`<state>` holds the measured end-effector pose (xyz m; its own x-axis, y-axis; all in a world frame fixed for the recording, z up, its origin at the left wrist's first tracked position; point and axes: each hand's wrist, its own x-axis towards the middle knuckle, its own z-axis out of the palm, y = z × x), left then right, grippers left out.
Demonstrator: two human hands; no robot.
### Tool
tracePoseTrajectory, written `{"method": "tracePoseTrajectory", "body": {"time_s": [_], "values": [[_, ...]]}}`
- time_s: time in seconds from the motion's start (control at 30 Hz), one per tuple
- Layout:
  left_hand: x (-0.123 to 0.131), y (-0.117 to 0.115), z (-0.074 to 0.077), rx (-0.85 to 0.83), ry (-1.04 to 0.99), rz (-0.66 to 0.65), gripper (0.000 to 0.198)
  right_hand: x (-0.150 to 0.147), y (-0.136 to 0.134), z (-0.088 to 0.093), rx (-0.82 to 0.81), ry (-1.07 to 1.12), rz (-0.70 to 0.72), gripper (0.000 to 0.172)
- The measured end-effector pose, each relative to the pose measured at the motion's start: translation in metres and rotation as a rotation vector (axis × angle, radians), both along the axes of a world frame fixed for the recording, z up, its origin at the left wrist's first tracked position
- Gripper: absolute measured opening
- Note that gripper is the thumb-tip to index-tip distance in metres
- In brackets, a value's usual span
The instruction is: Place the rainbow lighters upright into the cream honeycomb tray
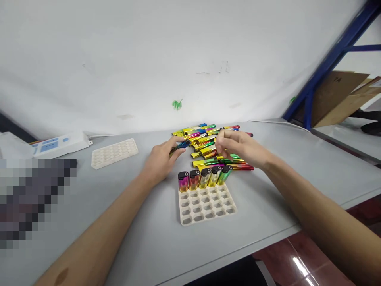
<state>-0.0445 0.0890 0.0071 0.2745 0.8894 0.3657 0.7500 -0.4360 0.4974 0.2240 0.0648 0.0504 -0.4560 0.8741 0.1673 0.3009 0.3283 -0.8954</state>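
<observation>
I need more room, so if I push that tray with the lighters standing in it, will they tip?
Probably not: the five lighters sit in pockets of the tray. The tray looks light and may slide easily on the smooth table.

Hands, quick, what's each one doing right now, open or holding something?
Left hand: closed on a lighter.
Right hand: curled over the pile of lighters; cannot tell if it holds one.
</observation>
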Motion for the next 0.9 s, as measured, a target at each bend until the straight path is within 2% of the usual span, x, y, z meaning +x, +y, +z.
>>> {"method": "tracePoseTrajectory", "body": {"time_s": [0.07, 0.17, 0.27, 0.4, 0.47, 0.53, 0.63, 0.73, 0.83, 0.9], "values": [[0.003, -0.001, 0.0, 0.016, -0.024, -0.047, 0.028, -0.01, 0.003, -0.011, 0.18, -0.062, -0.188, 0.029], [0.005, -0.001, -0.001, 0.021, -0.058, -0.132, 0.025, -0.024, 0.008, -0.026, 0.402, -0.19, -0.237, 0.028], [0.006, -0.001, -0.003, 0.011, -0.09, -0.172, 0.023, -0.031, 0.013, -0.036, 0.46, -0.186, -0.22, 0.026], [0.009, -0.002, -0.005, 0.009, -0.066, -0.249, 0.02, -0.032, 0.013, -0.037, 0.457, -0.115, -0.201, 0.024], [0.01, -0.002, -0.005, 0.018, -0.05, -0.266, 0.021, -0.032, 0.012, -0.035, 0.414, -0.101, -0.2, 0.023], [0.011, -0.002, -0.004, 0.036, -0.041, -0.218, 0.026, -0.031, 0.01, -0.031, 0.329, -0.048, -0.25, 0.025], [0.008, 0.0, -0.004, 0.105, 0.008, -0.149, 0.025, -0.028, 0.011, -0.026, 0.22, 0.167, -0.382, 0.028], [0.004, 0.002, -0.005, 0.172, 0.109, -0.222, 0.024, -0.026, 0.015, -0.024, 0.112, 0.434, -0.45, 0.034], [0.002, 0.005, -0.007, 0.146, 0.227, -0.316, 0.044, -0.024, 0.018, -0.022, -0.034, 0.602, -0.458, 0.041], [0.002, 0.005, -0.008, 0.121, 0.284, -0.339, 0.05, -0.023, 0.018, -0.02, -0.111, 0.635, -0.454, 0.042]]}}
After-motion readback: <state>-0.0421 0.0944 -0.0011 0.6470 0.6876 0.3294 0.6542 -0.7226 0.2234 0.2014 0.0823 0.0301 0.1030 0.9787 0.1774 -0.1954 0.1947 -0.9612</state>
